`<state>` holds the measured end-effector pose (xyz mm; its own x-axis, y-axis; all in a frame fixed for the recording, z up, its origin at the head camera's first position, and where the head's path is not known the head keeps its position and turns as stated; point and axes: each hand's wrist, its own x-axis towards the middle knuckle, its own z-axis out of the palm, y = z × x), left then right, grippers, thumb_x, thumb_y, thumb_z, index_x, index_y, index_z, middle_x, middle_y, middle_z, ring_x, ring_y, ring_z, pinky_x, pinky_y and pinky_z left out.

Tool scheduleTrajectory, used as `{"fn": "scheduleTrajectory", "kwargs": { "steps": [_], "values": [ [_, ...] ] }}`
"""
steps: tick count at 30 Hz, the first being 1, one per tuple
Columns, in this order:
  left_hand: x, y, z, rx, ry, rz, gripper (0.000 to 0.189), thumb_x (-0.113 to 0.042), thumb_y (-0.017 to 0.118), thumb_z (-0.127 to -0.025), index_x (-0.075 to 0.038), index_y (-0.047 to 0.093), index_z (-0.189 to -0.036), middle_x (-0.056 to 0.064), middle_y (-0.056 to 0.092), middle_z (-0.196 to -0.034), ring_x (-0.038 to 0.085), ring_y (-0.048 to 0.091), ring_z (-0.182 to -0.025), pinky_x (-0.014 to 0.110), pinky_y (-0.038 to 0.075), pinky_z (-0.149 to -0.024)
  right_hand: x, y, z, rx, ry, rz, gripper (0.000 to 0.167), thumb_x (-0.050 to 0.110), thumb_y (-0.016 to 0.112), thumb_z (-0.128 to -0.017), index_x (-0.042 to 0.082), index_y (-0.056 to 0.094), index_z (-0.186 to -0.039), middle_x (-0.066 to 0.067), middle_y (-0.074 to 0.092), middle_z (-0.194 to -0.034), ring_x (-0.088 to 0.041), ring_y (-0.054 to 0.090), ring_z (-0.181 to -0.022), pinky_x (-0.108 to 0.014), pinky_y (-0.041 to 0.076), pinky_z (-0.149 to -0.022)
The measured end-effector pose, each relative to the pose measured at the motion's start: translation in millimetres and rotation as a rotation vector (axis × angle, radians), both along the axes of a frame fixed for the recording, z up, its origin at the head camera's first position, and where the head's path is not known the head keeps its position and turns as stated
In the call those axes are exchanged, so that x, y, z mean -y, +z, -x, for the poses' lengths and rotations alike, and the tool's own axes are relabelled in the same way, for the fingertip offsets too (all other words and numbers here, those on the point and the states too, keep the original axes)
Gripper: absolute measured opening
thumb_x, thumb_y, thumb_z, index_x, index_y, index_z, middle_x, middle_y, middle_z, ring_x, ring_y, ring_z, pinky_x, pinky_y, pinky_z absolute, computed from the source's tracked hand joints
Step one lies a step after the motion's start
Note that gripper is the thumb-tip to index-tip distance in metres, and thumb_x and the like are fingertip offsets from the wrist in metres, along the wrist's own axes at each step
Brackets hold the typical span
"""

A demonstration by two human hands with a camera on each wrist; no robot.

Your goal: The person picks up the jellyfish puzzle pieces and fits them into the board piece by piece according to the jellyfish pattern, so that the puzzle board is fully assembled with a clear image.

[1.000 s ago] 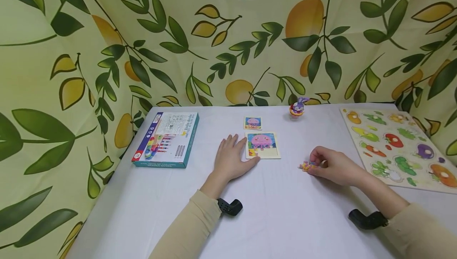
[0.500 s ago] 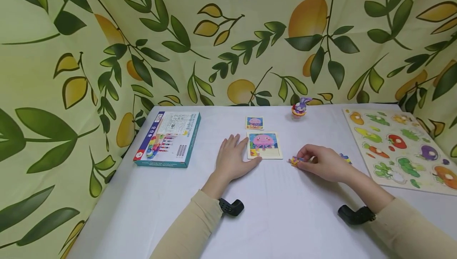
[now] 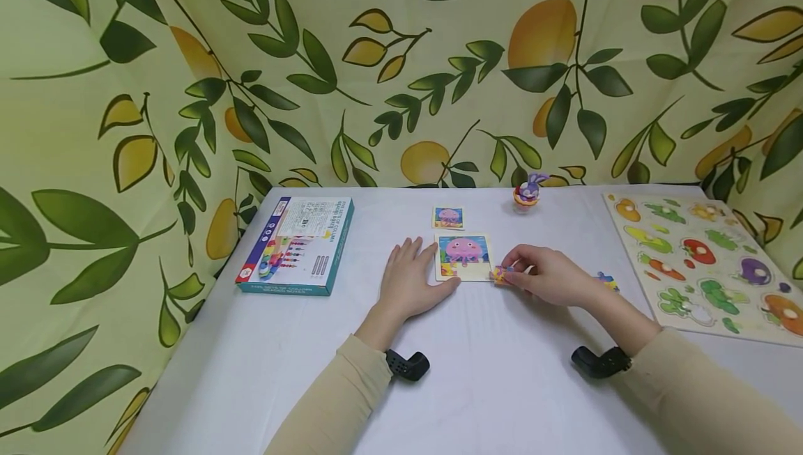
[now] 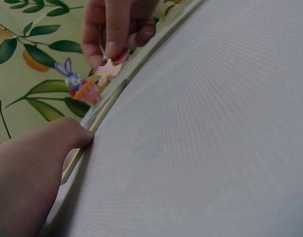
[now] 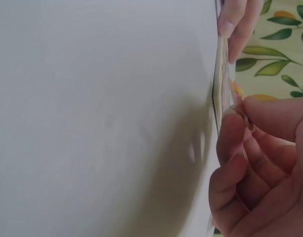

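Observation:
My left hand (image 3: pixel 410 279) rests at the left side of a small jigsaw puzzle board (image 3: pixel 475 276), fingers spread, thumb at its lower edge. A pink octopus-like sea creature fills the board's upper part, while a bare strip shows at its lower right. Between thumb and fingertips, my right hand (image 3: pixel 544 275) pinches a pink and yellow jigsaw piece (image 3: pixel 500 274), right by the board's lower right corner. The left wrist view shows the knobbed outline of this jigsaw piece (image 4: pixel 108 71). A second jigsaw piece (image 3: pixel 607 282) lies behind the right wrist, partly hidden.
Behind the board lies a small picture card (image 3: pixel 448 217) with the same creature. A boxed set (image 3: pixel 295 246) sits to the left, and a purple rabbit figure (image 3: pixel 525 194) stands at the back. A vegetable peg board (image 3: pixel 709 267) occupies the right side.
My right hand has carried the jigsaw piece leftward to the board's corner, uncovering the second piece behind the wrist. The left hand has stayed at the board.

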<state>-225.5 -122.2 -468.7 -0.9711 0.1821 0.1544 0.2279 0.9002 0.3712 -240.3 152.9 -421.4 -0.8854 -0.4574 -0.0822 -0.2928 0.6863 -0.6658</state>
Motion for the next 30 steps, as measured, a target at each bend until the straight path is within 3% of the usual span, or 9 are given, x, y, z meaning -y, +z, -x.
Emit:
{"fn": "scheduleTrajectory", "kwargs": {
  "steps": [16, 30],
  "values": [
    [0.6, 0.0, 1.0, -0.002, 0.001, 0.014, 0.082, -0.068, 0.059, -0.089, -0.017, 0.050, -0.153, 0.011, 0.037, -0.162, 0.030, 0.024, -0.153, 0.046, 0.010, -0.126, 33.5, -4.7, 12.0, -0.019, -0.019, 0.000, 0.015, 0.017, 0.067, -0.099, 0.011, 0.065, -0.113, -0.005, 0.062, -0.092, -0.018, 0.057, -0.067, -0.033, 0.048, -0.062],
    [0.5, -0.4, 1.4, 0.009, 0.006, 0.025, 0.083, -0.069, 0.058, -0.089, -0.018, 0.049, -0.154, 0.010, 0.036, -0.163, 0.029, 0.022, -0.154, 0.045, 0.009, -0.126, 48.1, -7.8, 16.0, -0.116, -0.036, -0.068, 0.012, 0.018, 0.072, -0.095, 0.013, 0.067, -0.105, -0.003, 0.065, -0.094, -0.021, 0.055, -0.078, -0.034, 0.047, -0.068]
  ]
}}
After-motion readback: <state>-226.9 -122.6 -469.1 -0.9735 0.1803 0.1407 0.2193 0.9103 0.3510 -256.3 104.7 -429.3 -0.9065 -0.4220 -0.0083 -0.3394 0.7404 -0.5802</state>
